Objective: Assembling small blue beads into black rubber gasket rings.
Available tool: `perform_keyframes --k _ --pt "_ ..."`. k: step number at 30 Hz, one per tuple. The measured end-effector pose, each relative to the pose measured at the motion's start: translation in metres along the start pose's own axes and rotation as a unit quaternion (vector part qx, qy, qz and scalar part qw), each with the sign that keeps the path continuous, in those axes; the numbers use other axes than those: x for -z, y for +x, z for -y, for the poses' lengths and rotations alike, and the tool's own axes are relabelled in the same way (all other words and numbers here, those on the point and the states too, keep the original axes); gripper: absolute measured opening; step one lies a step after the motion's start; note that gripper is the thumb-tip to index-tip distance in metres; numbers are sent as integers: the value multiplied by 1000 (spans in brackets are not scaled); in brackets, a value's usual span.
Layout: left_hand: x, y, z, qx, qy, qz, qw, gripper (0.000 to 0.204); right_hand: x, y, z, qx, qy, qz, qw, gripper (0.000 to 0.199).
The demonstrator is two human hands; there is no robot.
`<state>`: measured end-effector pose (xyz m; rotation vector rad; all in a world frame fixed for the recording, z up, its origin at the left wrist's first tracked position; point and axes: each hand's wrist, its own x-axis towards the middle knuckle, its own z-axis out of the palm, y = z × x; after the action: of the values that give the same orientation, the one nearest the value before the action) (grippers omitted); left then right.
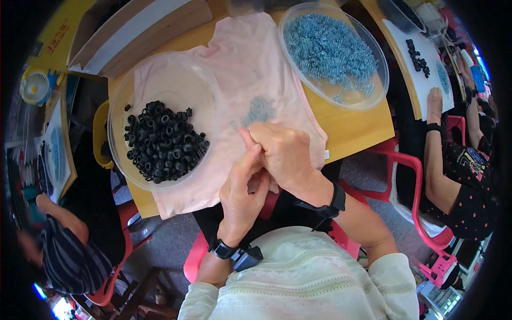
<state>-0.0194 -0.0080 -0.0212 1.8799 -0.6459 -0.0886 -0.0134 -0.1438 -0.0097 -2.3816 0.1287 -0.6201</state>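
Observation:
My left hand (241,193) and my right hand (288,152) meet over the near edge of a pale pink cloth (240,58). Both have their fingers curled in a pinch, the right one lying partly over the left. Whatever they hold is too small or too covered to make out. Just beyond my fingertips a small heap of tiny springs (258,109) rests on the cloth. To the left, black plastic pieces (165,141) with round holes are piled in a clear round tray (205,80). More bluish springs (328,50) fill a second clear tray (381,88) at the far right.
An open cardboard box (144,32) stands at the table's far left. The yellow wooden table (368,125) ends at the right beside a red chair (397,160). Other people sit at tables on both sides, one bare arm (440,160) reaching to a white board (418,74).

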Motion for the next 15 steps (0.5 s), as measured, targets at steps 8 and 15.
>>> perform_keyframes --k 8,15 --pt "-2 1 3 3 -10 -2 1000 61 1 0 1 -18 -10 15 1000 25" --pt "-3 2 4 1 -15 -1 1000 63 0 2 1 -25 -26 16 999 27"
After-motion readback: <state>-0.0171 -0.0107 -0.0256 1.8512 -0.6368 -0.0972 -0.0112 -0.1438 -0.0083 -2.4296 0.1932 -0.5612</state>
